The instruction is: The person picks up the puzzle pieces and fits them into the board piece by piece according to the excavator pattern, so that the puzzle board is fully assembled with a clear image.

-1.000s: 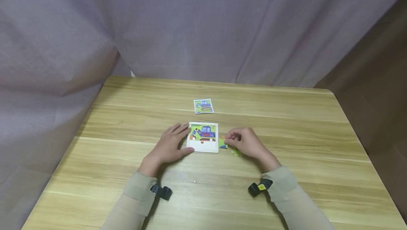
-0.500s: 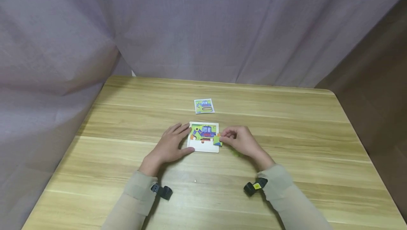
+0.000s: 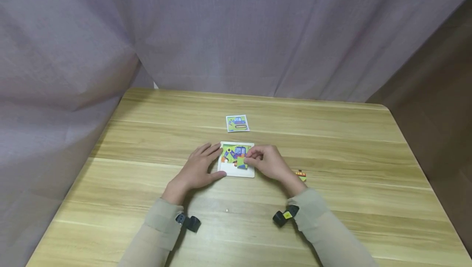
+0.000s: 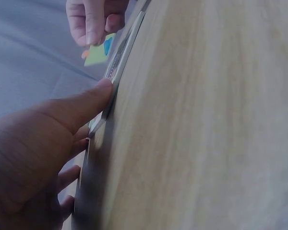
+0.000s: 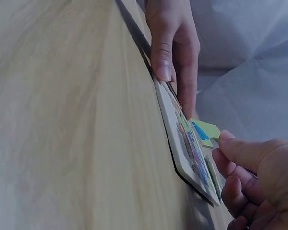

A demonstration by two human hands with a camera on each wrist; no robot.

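A white-framed puzzle board (image 3: 237,171) with a blue digger picture lies mid-table. My left hand (image 3: 199,169) rests flat against its left edge, thumb (image 4: 81,108) on the near corner, fingers straight. My right hand (image 3: 266,163) pinches a green puzzle piece (image 3: 241,161) and holds it just above the board's lower right part. In the right wrist view the green piece (image 5: 205,132) hangs slightly clear of the board (image 5: 182,143). The left wrist view shows the same piece (image 4: 98,51) under the right fingers (image 4: 93,21).
A small reference card (image 3: 237,123) with the digger picture lies beyond the board. One loose puzzle piece (image 3: 301,174) lies on the wooden table (image 3: 332,144) to the right of my right wrist. Grey curtains close in the back and left.
My right hand has carried the green piece leftward from the table beside the board to over the board. A loose piece it had hidden now shows. The left hand stayed put.
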